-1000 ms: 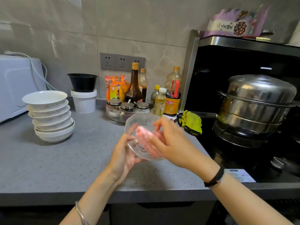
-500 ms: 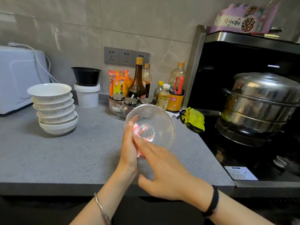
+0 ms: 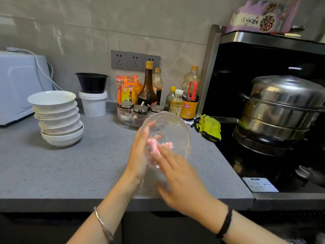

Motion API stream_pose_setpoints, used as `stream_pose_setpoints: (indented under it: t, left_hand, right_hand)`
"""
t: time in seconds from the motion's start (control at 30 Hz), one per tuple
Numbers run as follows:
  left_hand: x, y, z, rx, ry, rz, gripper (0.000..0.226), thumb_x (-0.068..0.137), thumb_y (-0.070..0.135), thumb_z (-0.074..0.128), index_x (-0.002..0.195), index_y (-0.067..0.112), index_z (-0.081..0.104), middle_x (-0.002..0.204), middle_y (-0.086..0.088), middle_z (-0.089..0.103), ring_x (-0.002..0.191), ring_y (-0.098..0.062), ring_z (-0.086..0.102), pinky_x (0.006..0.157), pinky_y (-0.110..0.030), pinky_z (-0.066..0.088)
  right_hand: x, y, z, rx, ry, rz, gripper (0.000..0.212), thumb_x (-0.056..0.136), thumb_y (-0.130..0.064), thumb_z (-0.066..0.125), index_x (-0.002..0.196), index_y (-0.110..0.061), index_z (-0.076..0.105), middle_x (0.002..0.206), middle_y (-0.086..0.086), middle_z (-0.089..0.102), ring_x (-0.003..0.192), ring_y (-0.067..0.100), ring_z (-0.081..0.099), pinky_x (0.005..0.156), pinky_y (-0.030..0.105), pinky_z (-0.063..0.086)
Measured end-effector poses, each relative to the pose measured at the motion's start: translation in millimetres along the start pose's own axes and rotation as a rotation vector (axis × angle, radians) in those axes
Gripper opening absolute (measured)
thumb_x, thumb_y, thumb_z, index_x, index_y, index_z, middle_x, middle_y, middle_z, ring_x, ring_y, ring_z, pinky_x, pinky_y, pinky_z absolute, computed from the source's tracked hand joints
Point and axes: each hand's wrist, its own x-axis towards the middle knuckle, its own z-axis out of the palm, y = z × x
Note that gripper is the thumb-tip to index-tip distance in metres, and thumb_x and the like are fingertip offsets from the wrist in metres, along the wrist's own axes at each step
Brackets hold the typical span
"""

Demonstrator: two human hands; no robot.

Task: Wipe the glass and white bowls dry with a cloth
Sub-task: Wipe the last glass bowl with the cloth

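I hold a clear glass bowl [image 3: 175, 127] tilted on edge above the grey counter [image 3: 70, 173], its base turned toward me. My left hand [image 3: 139, 155] grips the bowl's left rim, its fingers showing through the glass. My right hand [image 3: 181, 182], blurred by motion, presses a pink-and-white cloth [image 3: 153, 147] against the outside of the base with straight fingers, thumb spread away. A stack of several white bowls [image 3: 58, 118] stands on the counter at the left, apart from both hands.
Behind the bowl are a glass tray of spice jars [image 3: 130, 118] and sauce bottles [image 3: 147, 88]. A black bowl sits on a white tub [image 3: 93, 103]. A yellow-green rag [image 3: 209, 127] lies beside the black stove [image 3: 263, 164] with a steel steamer pot [image 3: 281, 110]. A white appliance [image 3: 17, 85] stands far left.
The bowl has been turned from mouth toward me to base toward me. The cloth has moved from inside the bowl to its outer base, and my right hand keeps rubbing there.
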Motion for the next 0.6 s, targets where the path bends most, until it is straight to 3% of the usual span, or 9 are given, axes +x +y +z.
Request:
stream_pose_setpoints:
  t: [0.1, 0.2, 0.3, 0.37, 0.43, 0.5, 0.6]
  left_hand:
    - [-2.3, -4.6, 3.0, -0.022, 0.064, -0.005, 0.045, 0.082, 0.058, 0.038, 0.119, 0.041, 0.057, 0.128, -0.006, 0.059, 0.106, -0.015, 0.066, 0.079, -0.029, 0.057]
    - [-0.8, 6.1, -1.6, -0.029, 0.024, -0.098, 0.039, 0.089, 0.054, 0.037, 0.119, 0.04, 0.056, 0.132, -0.009, 0.056, 0.114, -0.022, 0.062, 0.084, -0.042, 0.057]
    - [5.1, 18.0, -11.5, -0.045, -0.07, -0.188, 0.033, 0.098, 0.045, 0.037, 0.124, 0.04, 0.056, 0.128, -0.01, 0.06, 0.11, -0.029, 0.064, 0.089, -0.055, 0.052]
    - [3.2, 20.5, -6.6, -0.085, -0.072, -0.153, 0.032, 0.096, 0.037, 0.047, 0.127, 0.037, 0.055, 0.125, -0.006, 0.064, 0.107, -0.027, 0.066, 0.086, -0.051, 0.054]
    - [-2.5, 13.3, 7.7, -0.132, -0.017, -0.103, 0.042, 0.086, 0.032, 0.058, 0.128, 0.034, 0.053, 0.119, -0.005, 0.066, 0.1, -0.021, 0.068, 0.073, -0.036, 0.058]
    - [-6.0, 3.7, 21.0, -0.173, 0.061, -0.069, 0.034, 0.09, 0.032, 0.054, 0.125, 0.036, 0.055, 0.112, -0.002, 0.068, 0.093, -0.014, 0.069, 0.063, -0.024, 0.054]
    - [-3.5, 3.6, 22.6, -0.097, 0.141, -0.015, 0.034, 0.099, 0.041, 0.037, 0.127, 0.035, 0.054, 0.123, 0.001, 0.064, 0.11, -0.014, 0.063, 0.084, -0.031, 0.054]
  right_hand:
    - [2.3, -10.2, 2.7, 0.114, 0.078, -0.014, 0.077, 0.078, -0.025, 0.061, 0.148, -0.019, 0.028, 0.152, 0.004, 0.036, 0.126, 0.023, 0.051, 0.092, 0.032, 0.048]
    - [8.0, 15.1, -4.9, 0.018, 0.142, -0.177, 0.056, 0.084, -0.021, 0.057, 0.137, -0.015, 0.044, 0.14, 0.005, 0.053, 0.104, 0.021, 0.065, 0.077, 0.03, 0.055]
    - [10.8, 43.9, -17.6, -0.181, 0.167, -0.285, 0.06, 0.071, -0.014, 0.082, 0.127, -0.011, 0.06, 0.127, 0.008, 0.063, 0.103, 0.024, 0.067, 0.08, 0.034, 0.056]
    - [15.2, 40.8, -23.3, -0.212, 0.232, -0.248, 0.054, 0.066, -0.01, 0.086, 0.117, -0.01, 0.069, 0.122, 0.006, 0.067, 0.096, 0.023, 0.07, 0.073, 0.03, 0.056]
    - [21.7, 23.6, -24.9, -0.116, 0.309, -0.178, 0.044, 0.07, -0.008, 0.077, 0.113, -0.011, 0.071, 0.117, 0.005, 0.069, 0.08, 0.022, 0.072, 0.055, 0.027, 0.054]
    - [28.3, 7.6, -22.2, -0.034, 0.334, -0.126, 0.048, 0.067, -0.006, 0.068, 0.116, -0.01, 0.069, 0.117, 0.006, 0.069, 0.076, 0.023, 0.072, 0.049, 0.026, 0.053]
    - [28.7, 4.5, -17.0, 0.012, 0.296, -0.143, 0.059, 0.07, 0.002, 0.075, 0.126, -0.009, 0.062, 0.129, 0.008, 0.062, 0.087, 0.023, 0.07, 0.051, 0.027, 0.054]
